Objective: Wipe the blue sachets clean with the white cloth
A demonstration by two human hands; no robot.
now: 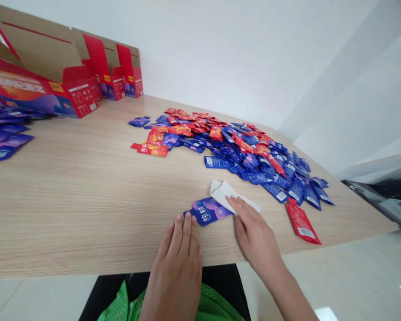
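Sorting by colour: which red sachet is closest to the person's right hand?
The red sachet just right of the right hand, near the table's front edge. The other red sachets lie farther off, in the heap among blue ones.

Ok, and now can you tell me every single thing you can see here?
wooden table: one, pale wood, under everything
open cardboard boxes: three, red and tan, far end at left
sachet pile: many, blue and red, middle of table
sachet heap: many, blue and purple, left edge
blue sachet: one, blue and purple, at left fingertips
red sachet: one, red, right of right hand
white cloth: one, white, under right hand
wall: one, white, behind table
green mesh top: one, green, on the person
left hand: one, bare, near table edge
right hand: one, bare, on cloth
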